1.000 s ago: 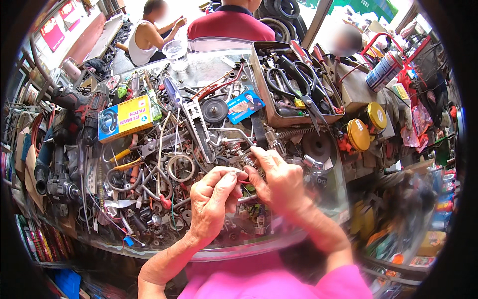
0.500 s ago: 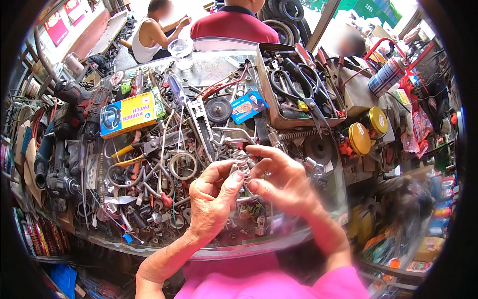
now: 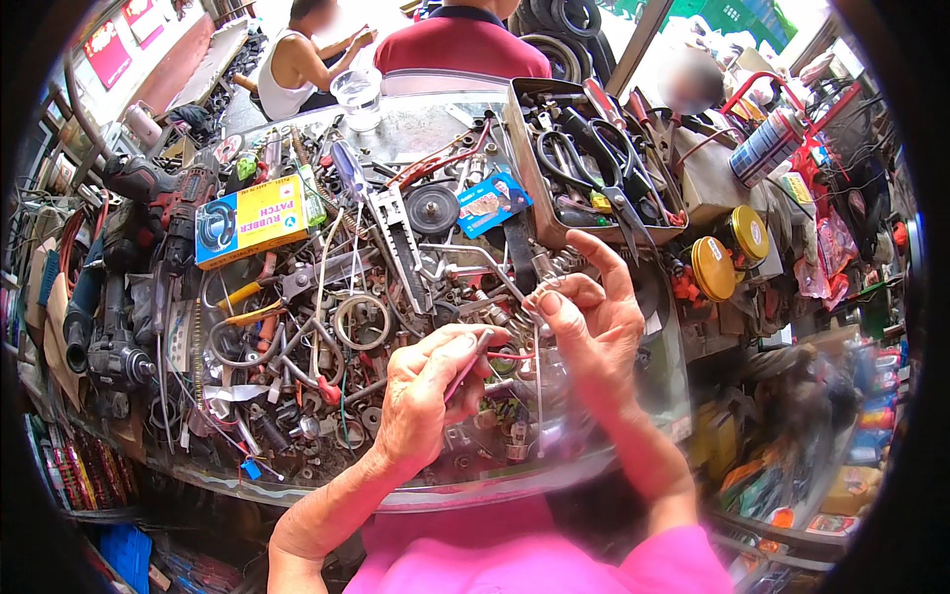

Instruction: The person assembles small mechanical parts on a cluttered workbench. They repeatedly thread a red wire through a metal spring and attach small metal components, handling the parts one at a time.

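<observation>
My left hand (image 3: 427, 386) is closed, with thumb and forefinger pinching a thin, flat, shiny piece (image 3: 469, 366) that looks dark grey and pinkish. To its right and a little farther off, my right hand (image 3: 600, 332) has its thumb against the bent fingers and its forefinger raised. A small silvery metal piece (image 3: 537, 294) shows at those fingertips, partly covered. Both hands are over a glass-topped counter (image 3: 554, 477) heaped with loose metal parts. Just beyond the right hand, a coil spring (image 3: 568, 261) lies near the tool box.
A metal box (image 3: 648, 236) holds scissors (image 3: 562, 163) and pliers. Left of it lie a blue card (image 3: 495, 205), a caliper-like tool (image 3: 401, 247) and a yellow box (image 3: 252, 223). Power drills (image 3: 183, 213) lie far left; yellow-lidded tins (image 3: 712, 268) stand right. Two people sit beyond the counter.
My hands have moved apart from the ringed metal part they were both at. The right hand went right and outward; the left now shows a flat piece in its fingers.
</observation>
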Available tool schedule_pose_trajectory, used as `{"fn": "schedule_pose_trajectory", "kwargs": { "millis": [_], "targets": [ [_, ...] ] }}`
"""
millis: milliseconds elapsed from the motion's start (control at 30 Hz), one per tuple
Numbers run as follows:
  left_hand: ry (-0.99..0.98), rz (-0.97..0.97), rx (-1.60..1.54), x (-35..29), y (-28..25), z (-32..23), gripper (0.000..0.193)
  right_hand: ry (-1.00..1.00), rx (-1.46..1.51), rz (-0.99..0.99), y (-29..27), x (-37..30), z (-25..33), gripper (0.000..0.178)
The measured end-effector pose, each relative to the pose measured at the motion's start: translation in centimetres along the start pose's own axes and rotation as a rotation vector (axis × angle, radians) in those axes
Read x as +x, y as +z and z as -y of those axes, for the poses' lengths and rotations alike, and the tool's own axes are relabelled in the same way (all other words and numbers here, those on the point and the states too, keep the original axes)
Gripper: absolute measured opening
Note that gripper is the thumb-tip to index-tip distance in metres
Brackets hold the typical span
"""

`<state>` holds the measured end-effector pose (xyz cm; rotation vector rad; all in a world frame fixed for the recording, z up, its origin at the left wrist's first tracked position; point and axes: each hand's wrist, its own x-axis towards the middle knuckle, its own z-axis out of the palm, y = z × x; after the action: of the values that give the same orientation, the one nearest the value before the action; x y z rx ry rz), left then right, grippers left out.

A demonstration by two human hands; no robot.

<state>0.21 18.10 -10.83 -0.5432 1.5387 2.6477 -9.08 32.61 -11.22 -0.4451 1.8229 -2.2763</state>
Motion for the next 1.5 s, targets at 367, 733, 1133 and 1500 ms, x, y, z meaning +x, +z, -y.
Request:
{"fn": "schedule_pose_trajectory", "kwargs": {
  "millis": [367, 733, 1133, 1500],
  "targets": [
    [-0.016, -0.031, 0.034, 0.0, 0.0, 0.4, 0.034, -0.189, -0.194, 0.01, 0.0, -0.8, -0.6, 0.061],
    [0.042, 0.021, 0.148, 0.0, -0.2, 0.5, 0.02, -0.186, -0.216, 0.057, -0.1, -0.9, -0.5, 0.062],
    [0.099, -0.022, 0.189, -0.3, 0.4, 0.3, 0.019, -0.14, -0.16, 0.057, 0.0, -0.9, -0.5, 0.061],
    [0.133, -0.084, 0.113, -0.4, 0.8, 0.0, 0.022, -0.09, -0.193, 0.175, 0.2, -1.3, -0.9, 0.061]
  ]
}}
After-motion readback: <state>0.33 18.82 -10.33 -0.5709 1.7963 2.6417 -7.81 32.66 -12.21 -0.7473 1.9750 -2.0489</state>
